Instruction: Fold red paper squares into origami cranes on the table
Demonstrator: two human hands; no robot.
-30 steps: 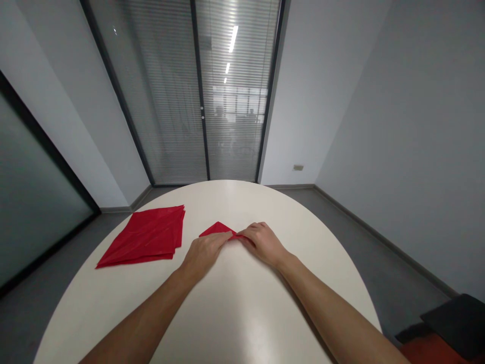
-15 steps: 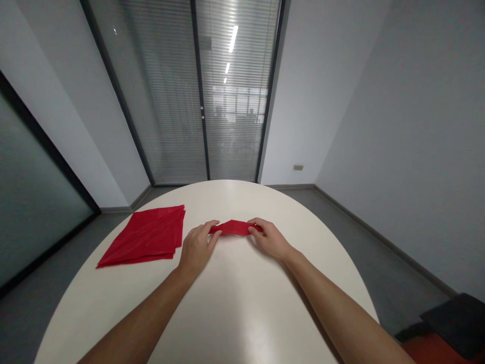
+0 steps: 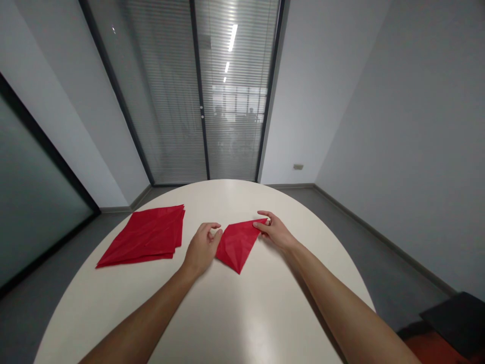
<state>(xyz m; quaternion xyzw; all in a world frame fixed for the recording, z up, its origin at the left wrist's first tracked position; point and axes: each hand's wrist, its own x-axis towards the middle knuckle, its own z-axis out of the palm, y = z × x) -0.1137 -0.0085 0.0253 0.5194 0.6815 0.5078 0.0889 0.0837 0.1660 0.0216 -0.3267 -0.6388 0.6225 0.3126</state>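
The creased red sheet [image 3: 238, 242] now spreads wider, kite-like, right hand [image 3: 278, 231] pinching its corner, left hand [image 3: 201, 248] beside it, fingers apart.

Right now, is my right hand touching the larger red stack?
No, your right hand pinches a corner of the smaller folded red sheet, apart from that stack.

Table [image 3: 231, 197] beyond the hands [image 3: 201, 247] [image 3: 280, 233] is passable; red sheets [image 3: 144, 235] obstruct left.
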